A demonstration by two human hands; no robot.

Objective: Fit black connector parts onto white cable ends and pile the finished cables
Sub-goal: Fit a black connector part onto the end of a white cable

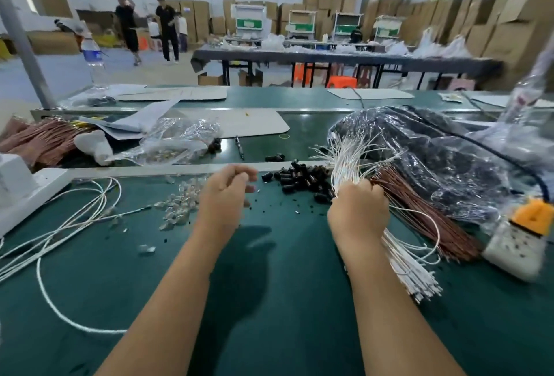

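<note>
White cable bundle gripped by right hand; left hand curled (seemingly empty).

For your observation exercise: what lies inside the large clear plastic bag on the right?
The plastic bag holds dark cable bundles, with white cable ends spilling from its mouth. Glare hides finer detail.

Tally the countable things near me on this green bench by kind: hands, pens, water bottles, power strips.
Hands: 2, left hand and right hand
Pens: 1, pen
Water bottles: 1, water bottle
Power strips: 1, power strip
Total: 5
</note>
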